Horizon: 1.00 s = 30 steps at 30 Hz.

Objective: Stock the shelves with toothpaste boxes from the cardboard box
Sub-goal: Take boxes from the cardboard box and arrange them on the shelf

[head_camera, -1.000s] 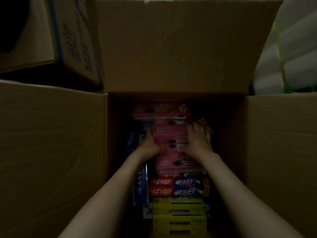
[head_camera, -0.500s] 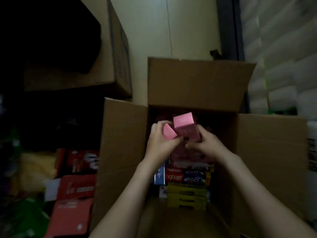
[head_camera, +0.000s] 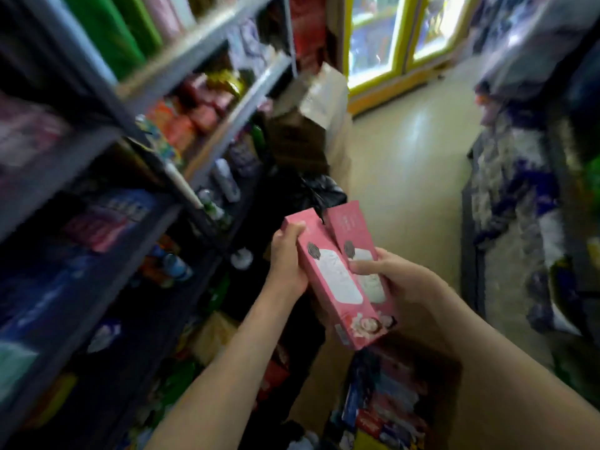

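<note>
— Hands?
— Left hand (head_camera: 287, 261) grips the left box (head_camera: 331, 280), right hand (head_camera: 402, 287) grips the right box (head_camera: 349, 222); both pink, touching side by side.
— Where?
— Just above the carton (head_camera: 446, 384); shelves (head_camera: 207, 34) stand left of the carton.

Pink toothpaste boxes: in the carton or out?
Out. The two long pink toothpaste boxes are held in the air by the left hand and right hand, above the open brown cardboard box.

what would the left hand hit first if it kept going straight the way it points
Probably the black bag ahead of the left hand and its pink box, though depth is unclear.
</note>
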Tool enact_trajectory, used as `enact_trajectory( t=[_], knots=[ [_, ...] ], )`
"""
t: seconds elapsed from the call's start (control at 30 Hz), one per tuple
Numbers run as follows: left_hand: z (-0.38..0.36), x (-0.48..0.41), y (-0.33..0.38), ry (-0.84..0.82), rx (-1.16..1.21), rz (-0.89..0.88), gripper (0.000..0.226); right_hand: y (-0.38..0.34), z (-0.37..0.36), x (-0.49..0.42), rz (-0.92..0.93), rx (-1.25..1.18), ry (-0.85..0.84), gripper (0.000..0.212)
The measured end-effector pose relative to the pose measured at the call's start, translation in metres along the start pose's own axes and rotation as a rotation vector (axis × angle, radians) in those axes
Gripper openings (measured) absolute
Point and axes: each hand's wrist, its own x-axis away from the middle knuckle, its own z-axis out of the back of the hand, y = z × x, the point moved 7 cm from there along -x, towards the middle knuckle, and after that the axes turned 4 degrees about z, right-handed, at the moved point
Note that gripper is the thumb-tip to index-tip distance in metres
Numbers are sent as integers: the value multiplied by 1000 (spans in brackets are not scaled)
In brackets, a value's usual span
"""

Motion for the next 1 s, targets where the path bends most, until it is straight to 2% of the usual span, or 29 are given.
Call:
enact_trajectory(
  t=[0.1,0.17,0.27,0.3,0.43,0.5,0.63,0.73,0.83,0.9,1.0],
  knots=[
    [21,25,75,45,80,-100,26,-66,-64,-14,21,6,-116,60],
    [43,39,121,93,79,-162,26,-103,-102,-26,44,49,-160,55],
    [83,64,185,190,20,-273,53,-149,-161,-48,100,185,-209,39],
    [96,74,202,204,8,-288,55,-161,-182,-56,108,229,-234,37],
    [142,112,260,216,-72,-349,35,-195,-260,-86,158,363,-309,45],
    [171,129,286,235,-80,-412,17,-211,-294,-102,233,445,-337,47],
    [248,157,328,394,5,-502,5,-241,-351,-133,462,808,-352,46],
    [303,179,354,547,106,-574,11,-254,-390,-147,569,1046,-417,51],
    [360,195,363,716,329,-629,19,-256,-427,-163,680,1305,-470,57],
    [399,199,355,851,478,-630,33,-249,-448,-175,771,1470,-469,59],
    [441,201,336,1014,665,-598,56,-236,-471,-189,819,1578,-455,55]
  ],
)
